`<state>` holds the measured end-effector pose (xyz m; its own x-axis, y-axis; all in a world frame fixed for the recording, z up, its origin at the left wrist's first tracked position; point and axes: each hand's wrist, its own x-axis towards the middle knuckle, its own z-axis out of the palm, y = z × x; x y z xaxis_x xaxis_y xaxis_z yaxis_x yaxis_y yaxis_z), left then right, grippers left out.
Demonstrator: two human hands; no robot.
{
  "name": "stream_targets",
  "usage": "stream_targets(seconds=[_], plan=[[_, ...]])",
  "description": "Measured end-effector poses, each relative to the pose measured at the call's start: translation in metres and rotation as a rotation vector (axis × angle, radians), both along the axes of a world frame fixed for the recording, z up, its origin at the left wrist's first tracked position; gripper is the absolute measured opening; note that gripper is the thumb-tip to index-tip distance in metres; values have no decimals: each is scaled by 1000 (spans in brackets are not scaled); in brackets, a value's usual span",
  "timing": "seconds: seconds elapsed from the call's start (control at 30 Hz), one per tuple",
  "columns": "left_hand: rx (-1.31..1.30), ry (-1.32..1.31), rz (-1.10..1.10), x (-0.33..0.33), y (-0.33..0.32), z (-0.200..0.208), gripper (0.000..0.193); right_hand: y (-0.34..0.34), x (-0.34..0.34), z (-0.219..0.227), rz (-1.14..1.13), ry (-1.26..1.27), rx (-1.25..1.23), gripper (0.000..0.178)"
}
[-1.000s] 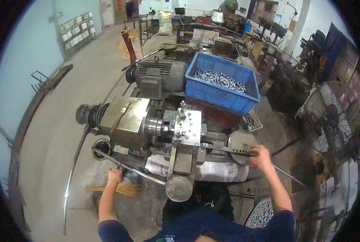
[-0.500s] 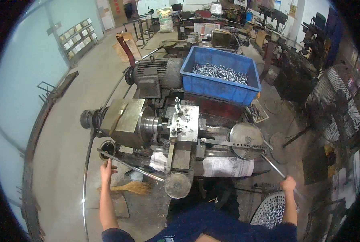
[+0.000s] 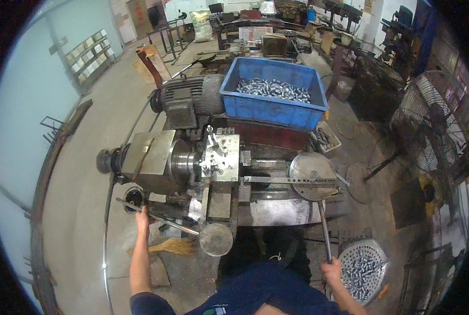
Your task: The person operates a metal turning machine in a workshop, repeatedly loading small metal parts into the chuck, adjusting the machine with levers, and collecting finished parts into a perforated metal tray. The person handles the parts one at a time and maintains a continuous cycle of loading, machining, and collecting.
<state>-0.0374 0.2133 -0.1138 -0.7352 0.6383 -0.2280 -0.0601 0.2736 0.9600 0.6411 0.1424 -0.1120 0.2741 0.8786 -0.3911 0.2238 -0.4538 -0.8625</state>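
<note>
My right hand (image 3: 331,270) is wrapped round the lower end of a metal lever (image 3: 325,231), which runs down from a round steel disc (image 3: 313,176) on a lathe-like machine. My left hand (image 3: 142,218) is closed on a second long lever (image 3: 174,224), near its outer end; this one joins a smaller round plate (image 3: 216,240). Between the two stands a steel tool block (image 3: 221,157) with bolts on top, close beside the chuck (image 3: 184,163). A drilled flat bar (image 3: 271,180) links the block's side to the disc. Any workpiece at the chuck is too small to tell.
A blue crate (image 3: 271,107) of small metal cylinders stands behind the machine, beside a motor (image 3: 190,97). By my right arm sits a perforated basin (image 3: 379,257) with similar parts. A floor fan (image 3: 431,123) is at right; a straw broom (image 3: 174,245) lies at lower left.
My right hand has swung its lever left and toward me, turning the disc. The tool block has slid left, closer to the chuck. My left hand has closed more around its lever.
</note>
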Motion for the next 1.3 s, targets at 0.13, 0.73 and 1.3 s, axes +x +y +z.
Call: stream_targets(seconds=[0.13, 0.73, 1.3], plan=[[-43, -2, -39, -8, -1, -5, 39, -8, 11, -19, 151, -177, 92, 20], [26, -140, -54, 4, -17, 6, 49, 218, 122, 7, 102, -1350, 344, 76], [-885, 900, -433, 40, -37, -148, 46, 133, 3, 32, 326, -774, 195, 42]])
